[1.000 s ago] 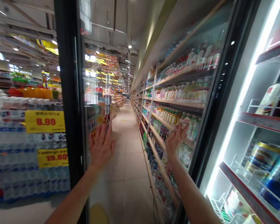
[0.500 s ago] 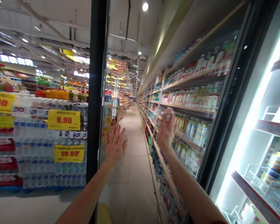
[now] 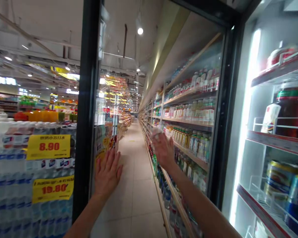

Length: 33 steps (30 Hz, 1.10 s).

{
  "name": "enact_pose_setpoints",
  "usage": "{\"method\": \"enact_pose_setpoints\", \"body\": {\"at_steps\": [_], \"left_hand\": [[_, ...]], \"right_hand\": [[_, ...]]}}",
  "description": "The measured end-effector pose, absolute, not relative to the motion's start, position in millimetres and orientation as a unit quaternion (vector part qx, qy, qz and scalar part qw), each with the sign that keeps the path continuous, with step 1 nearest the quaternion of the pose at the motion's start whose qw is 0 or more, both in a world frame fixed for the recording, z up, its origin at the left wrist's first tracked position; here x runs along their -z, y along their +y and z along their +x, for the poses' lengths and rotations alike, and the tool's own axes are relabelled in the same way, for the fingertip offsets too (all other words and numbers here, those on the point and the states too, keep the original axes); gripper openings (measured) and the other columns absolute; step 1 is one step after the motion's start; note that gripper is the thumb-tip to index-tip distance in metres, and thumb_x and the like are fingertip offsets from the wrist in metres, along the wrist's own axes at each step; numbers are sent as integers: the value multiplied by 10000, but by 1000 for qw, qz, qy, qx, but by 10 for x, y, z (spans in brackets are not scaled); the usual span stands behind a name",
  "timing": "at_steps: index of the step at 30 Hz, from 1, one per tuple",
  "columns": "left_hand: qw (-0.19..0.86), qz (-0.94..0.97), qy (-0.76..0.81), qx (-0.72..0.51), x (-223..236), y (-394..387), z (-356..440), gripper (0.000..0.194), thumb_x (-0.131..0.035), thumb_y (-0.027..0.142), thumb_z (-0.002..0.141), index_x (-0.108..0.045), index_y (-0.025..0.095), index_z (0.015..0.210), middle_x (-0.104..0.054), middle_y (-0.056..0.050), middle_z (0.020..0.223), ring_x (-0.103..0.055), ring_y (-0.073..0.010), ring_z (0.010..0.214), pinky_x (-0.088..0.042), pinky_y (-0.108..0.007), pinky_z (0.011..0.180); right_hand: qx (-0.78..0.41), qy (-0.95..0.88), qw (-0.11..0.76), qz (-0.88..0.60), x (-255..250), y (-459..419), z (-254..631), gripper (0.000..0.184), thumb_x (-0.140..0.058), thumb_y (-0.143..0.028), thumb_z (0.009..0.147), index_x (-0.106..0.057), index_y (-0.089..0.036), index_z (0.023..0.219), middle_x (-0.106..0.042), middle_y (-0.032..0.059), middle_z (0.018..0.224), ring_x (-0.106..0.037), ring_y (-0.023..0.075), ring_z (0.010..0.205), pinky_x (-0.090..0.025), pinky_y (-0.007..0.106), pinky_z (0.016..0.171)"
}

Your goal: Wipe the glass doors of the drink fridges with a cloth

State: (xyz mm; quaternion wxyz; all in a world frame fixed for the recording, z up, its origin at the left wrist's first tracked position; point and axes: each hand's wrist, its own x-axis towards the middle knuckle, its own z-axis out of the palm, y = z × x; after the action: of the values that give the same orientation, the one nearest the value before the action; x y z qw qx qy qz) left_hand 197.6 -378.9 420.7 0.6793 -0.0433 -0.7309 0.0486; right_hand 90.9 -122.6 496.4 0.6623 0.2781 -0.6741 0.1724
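My left hand [image 3: 108, 173] lies flat with spread fingers against the inner glass of an open cooler door [image 3: 88, 109] with a black frame. My right hand [image 3: 162, 147] is raised with fingers apart on the same glass, further right, and holds nothing. The door's hinge-side frame [image 3: 222, 125] stands to the right of my right arm. Through the glass I see the shop aisle and long drink shelves [image 3: 188, 122].
The lit cooler interior [image 3: 275, 138] at right holds dark bottles on an upper shelf and blue cans [image 3: 290, 188] below. Left of the door, stacked water packs carry yellow price signs [image 3: 48, 147]. A tiled aisle [image 3: 136, 185] runs ahead.
My right hand has slid left across the glass, away from the hinge side. My left hand stays flat on the glass. The door edge has shifted in view as my head turned.
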Motion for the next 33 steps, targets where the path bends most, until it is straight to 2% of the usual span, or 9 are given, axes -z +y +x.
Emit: {"method": "enact_pose_setpoints", "body": {"at_steps": [2, 5, 8, 12, 15, 22, 25, 29, 33], "left_hand": [[678, -40, -732, -48, -4197, -3790, 1957, 689, -523, 214, 837, -184, 247, 1436, -290, -92, 1468, -223, -234, 1380, -194, -478, 1120], [680, -41, -730, -49, -4198, -3778, 1944, 704, -527, 211, 832, -171, 248, 1438, -284, -90, 1471, -222, -232, 1381, -189, -480, 1123], [685, -41, -726, -50, -4208, -3759, 1940, 698, -516, 210, 832, -172, 250, 1438, -265, -85, 1479, -225, -239, 1379, -188, -492, 1121], [686, -42, -724, -50, -4216, -3753, 1936, 697, -513, 210, 830, -174, 247, 1438, -248, -84, 1486, -213, -244, 1383, -189, -498, 1119], [686, -45, -725, -50, -4218, -3758, 1940, 694, -506, 207, 836, -165, 254, 1439, -244, -77, 1488, -218, -241, 1382, -197, -495, 1114], [683, -30, -727, -70, -4226, -3740, 1987, 708, -510, 211, 839, -143, 233, 1444, -278, -105, 1475, -212, -237, 1385, -197, -486, 1112], [684, -31, -725, -74, -4233, -3736, 2006, 700, -501, 211, 847, -137, 234, 1445, -292, -107, 1470, -206, -230, 1387, -199, -480, 1111], [681, -38, -728, -68, -4240, -3745, 2025, 691, -490, 215, 857, -130, 239, 1446, -262, -107, 1480, -199, -233, 1388, -196, -484, 1110], [678, -40, -732, -59, -4234, -3759, 2028, 676, -497, 216, 856, -161, 235, 1442, -274, -105, 1475, -185, -222, 1392, -167, -464, 1126]], "right_hand": [[-146, -673, 660, 299, -4942, -1159, 890, 392, -428, -283, 856, -536, -356, 1225, -440, 0, 1397, -307, 182, 1346, -221, 446, 1111], [-258, -666, 687, 135, -5072, -641, 729, 461, -336, -269, 875, -470, -208, 1311, -333, 127, 1454, -248, 265, 1368, -218, 555, 1073], [-358, -636, 684, 4, -5193, -381, 638, 508, -300, -259, 877, -399, -124, 1357, -246, 199, 1477, -235, 301, 1367, -261, 583, 1033], [-174, -629, 718, 241, -4983, -986, 846, 465, -350, -228, 879, -434, -179, 1334, -324, 155, 1451, -211, 260, 1382, -239, 533, 1069], [-76, -623, 692, 358, -4847, -1271, 962, 402, -406, -243, 870, -514, -321, 1250, -434, 25, 1395, -275, 187, 1361, -236, 446, 1101], [-314, -636, 701, 73, -5421, -725, 718, 499, -313, -235, 882, -381, -155, 1371, -220, 182, 1492, -239, 301, 1367, -245, 579, 1040], [-215, -636, 709, 215, -5369, -1242, 905, 507, -337, -237, 883, -352, -181, 1386, -217, 151, 1500, -177, 283, 1390, -190, 570, 1071], [-57, -617, 671, 407, -5097, -1823, 1170, 440, -455, -240, 854, -475, -345, 1281, -413, -12, 1419, -235, 145, 1375, -159, 407, 1136], [-164, -643, 697, 272, -5322, -1331, 1001, 397, -394, -267, 882, -516, -267, 1260, -380, 63, 1437, -240, 203, 1375, -189, 488, 1107]]}}
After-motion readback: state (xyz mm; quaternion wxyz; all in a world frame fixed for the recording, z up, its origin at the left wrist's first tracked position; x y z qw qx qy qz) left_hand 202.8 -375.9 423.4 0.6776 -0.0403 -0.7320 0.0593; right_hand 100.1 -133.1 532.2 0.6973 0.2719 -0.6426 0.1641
